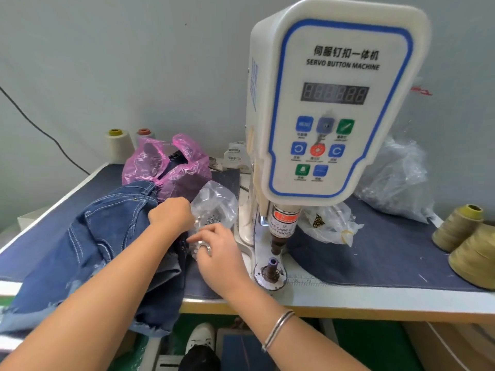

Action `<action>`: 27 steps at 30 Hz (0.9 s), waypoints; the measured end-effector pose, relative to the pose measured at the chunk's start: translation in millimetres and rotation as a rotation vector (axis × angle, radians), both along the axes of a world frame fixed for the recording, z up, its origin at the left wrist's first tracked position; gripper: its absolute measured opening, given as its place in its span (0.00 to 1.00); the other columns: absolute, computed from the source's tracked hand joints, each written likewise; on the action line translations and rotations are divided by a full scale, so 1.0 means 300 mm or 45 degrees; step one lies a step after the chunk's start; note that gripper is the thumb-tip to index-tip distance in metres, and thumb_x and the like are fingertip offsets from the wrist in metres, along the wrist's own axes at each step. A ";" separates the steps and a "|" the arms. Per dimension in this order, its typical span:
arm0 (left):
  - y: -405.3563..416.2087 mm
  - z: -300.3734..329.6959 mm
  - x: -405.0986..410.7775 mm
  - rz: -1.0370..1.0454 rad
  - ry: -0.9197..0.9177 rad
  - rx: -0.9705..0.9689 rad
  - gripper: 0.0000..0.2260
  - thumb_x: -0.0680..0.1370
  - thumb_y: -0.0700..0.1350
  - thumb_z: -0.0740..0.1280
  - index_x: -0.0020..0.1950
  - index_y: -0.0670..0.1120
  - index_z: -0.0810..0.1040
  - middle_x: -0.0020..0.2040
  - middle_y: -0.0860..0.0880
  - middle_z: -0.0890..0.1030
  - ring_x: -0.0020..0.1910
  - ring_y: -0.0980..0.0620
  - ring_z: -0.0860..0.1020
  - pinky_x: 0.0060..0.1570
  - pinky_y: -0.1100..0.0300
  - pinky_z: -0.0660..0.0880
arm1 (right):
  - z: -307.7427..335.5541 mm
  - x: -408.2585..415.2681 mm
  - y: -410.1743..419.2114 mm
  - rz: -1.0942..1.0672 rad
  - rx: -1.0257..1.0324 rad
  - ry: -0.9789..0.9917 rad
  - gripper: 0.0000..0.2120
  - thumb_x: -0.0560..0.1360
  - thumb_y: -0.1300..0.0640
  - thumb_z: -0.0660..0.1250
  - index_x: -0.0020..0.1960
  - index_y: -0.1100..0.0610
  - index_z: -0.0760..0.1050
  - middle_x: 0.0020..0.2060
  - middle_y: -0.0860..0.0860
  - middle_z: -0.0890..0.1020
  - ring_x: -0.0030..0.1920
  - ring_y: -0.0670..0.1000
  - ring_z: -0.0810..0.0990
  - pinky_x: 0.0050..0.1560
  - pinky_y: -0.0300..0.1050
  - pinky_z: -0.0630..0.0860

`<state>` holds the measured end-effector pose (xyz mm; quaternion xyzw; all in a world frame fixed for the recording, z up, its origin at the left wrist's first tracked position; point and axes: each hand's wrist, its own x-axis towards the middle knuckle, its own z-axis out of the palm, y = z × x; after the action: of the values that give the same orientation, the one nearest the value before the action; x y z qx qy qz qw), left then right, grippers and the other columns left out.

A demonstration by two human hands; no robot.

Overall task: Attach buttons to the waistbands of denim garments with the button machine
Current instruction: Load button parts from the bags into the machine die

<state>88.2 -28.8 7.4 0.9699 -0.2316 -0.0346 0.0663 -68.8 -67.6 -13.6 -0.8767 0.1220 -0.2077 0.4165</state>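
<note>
Down at the clear bag (214,202) of buttons (211,219), both hands meet. Left hand (171,214) is curled at the bag's left edge, knuckles up; it seems to grip the plastic, though its fingertips are hidden. Right hand (217,253) lies just below the bag's mouth, fingers loosely bent and reaching left over small silver buttons; whether it pinches one I cannot tell. A bangle (278,329) circles that wrist.

Under the left forearm lie the denim shorts (88,253), spread over the table (388,253) and hanging off its front edge, frayed hem down. Behind them sits a pink bag (166,164) with dark cloth inside.

Right of the hands stands the button machine (332,103), white with a blue-edged panel; its lower die (272,269) is bare, with no cloth on it. Beyond it lie another clear bag (332,223) of brass-coloured bits and a larger crumpled one (396,178). Olive thread cones (466,242) stand at the right edge, two pale cones (119,141) at the back left.
</note>
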 end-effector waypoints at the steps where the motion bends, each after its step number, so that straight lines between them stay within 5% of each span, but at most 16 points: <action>1: 0.004 0.016 0.005 -0.014 0.080 -0.171 0.09 0.78 0.46 0.61 0.54 0.47 0.78 0.55 0.45 0.80 0.52 0.44 0.77 0.48 0.53 0.73 | 0.006 0.009 -0.004 -0.004 -0.029 0.038 0.15 0.75 0.64 0.59 0.58 0.56 0.79 0.60 0.52 0.72 0.66 0.50 0.66 0.69 0.44 0.63; 5: 0.014 0.111 0.006 -0.100 0.319 -0.866 0.07 0.81 0.45 0.62 0.45 0.46 0.76 0.47 0.46 0.80 0.44 0.49 0.75 0.46 0.54 0.72 | 0.006 0.041 -0.027 -0.036 -0.181 0.280 0.23 0.76 0.58 0.60 0.70 0.54 0.67 0.75 0.54 0.57 0.76 0.54 0.49 0.76 0.56 0.48; 7: 0.012 0.146 -0.022 -0.215 0.507 -1.123 0.07 0.82 0.45 0.62 0.46 0.45 0.75 0.41 0.49 0.79 0.41 0.52 0.76 0.45 0.56 0.76 | 0.016 0.050 -0.024 -0.005 -0.086 0.268 0.24 0.75 0.59 0.61 0.71 0.56 0.64 0.75 0.53 0.57 0.75 0.54 0.55 0.75 0.54 0.55; 9: 0.008 0.151 -0.046 -0.308 0.718 -1.354 0.07 0.82 0.44 0.61 0.46 0.46 0.74 0.37 0.52 0.75 0.33 0.59 0.74 0.35 0.66 0.73 | 0.034 0.056 -0.011 -0.017 0.035 0.111 0.20 0.74 0.61 0.61 0.66 0.57 0.66 0.66 0.51 0.64 0.65 0.53 0.69 0.67 0.50 0.67; 11: 0.006 0.123 -0.051 -0.299 0.752 -1.435 0.05 0.82 0.43 0.61 0.47 0.47 0.73 0.37 0.53 0.74 0.33 0.59 0.72 0.36 0.66 0.71 | 0.056 0.067 -0.013 -0.105 0.076 0.006 0.16 0.74 0.62 0.60 0.61 0.56 0.67 0.60 0.51 0.67 0.54 0.53 0.75 0.57 0.51 0.72; 13: 0.013 0.073 -0.034 -0.223 0.596 -1.307 0.03 0.81 0.42 0.62 0.53 0.48 0.72 0.40 0.50 0.74 0.36 0.54 0.71 0.39 0.60 0.70 | 0.069 0.083 -0.041 -0.198 0.100 0.005 0.14 0.75 0.63 0.58 0.61 0.58 0.67 0.61 0.53 0.68 0.53 0.54 0.76 0.55 0.53 0.73; 17: 0.052 -0.030 0.001 -0.251 0.229 -0.907 0.16 0.77 0.35 0.63 0.63 0.48 0.71 0.50 0.44 0.73 0.43 0.48 0.73 0.48 0.55 0.71 | 0.056 0.109 -0.092 -0.213 -0.111 0.319 0.20 0.77 0.65 0.56 0.69 0.61 0.66 0.65 0.58 0.70 0.64 0.58 0.72 0.63 0.51 0.70; 19: 0.069 -0.058 -0.001 -0.365 -0.004 -0.850 0.19 0.72 0.28 0.62 0.58 0.46 0.78 0.55 0.44 0.70 0.52 0.45 0.72 0.55 0.52 0.69 | 0.046 0.110 -0.076 -0.166 -0.321 0.462 0.19 0.76 0.65 0.56 0.66 0.60 0.69 0.61 0.59 0.75 0.62 0.61 0.72 0.61 0.53 0.69; 22: 0.078 -0.071 -0.012 -0.558 -0.312 -0.705 0.23 0.65 0.23 0.62 0.45 0.47 0.84 0.54 0.44 0.74 0.50 0.43 0.71 0.49 0.46 0.68 | 0.036 0.108 -0.062 -0.180 -0.542 0.490 0.15 0.76 0.63 0.56 0.59 0.61 0.74 0.56 0.59 0.78 0.59 0.61 0.71 0.59 0.53 0.67; 27: 0.074 -0.083 -0.034 -0.470 -0.354 -0.559 0.19 0.67 0.27 0.64 0.47 0.47 0.84 0.58 0.43 0.74 0.53 0.41 0.72 0.48 0.48 0.67 | 0.038 0.139 -0.084 -0.129 -0.483 0.537 0.16 0.77 0.64 0.57 0.63 0.63 0.72 0.56 0.60 0.77 0.56 0.62 0.77 0.47 0.50 0.72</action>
<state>78.2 -6.6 -17.5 0.8695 -0.4124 0.1377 0.2342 -27.2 -92.7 -2.3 -0.9556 0.2084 -0.0605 0.1994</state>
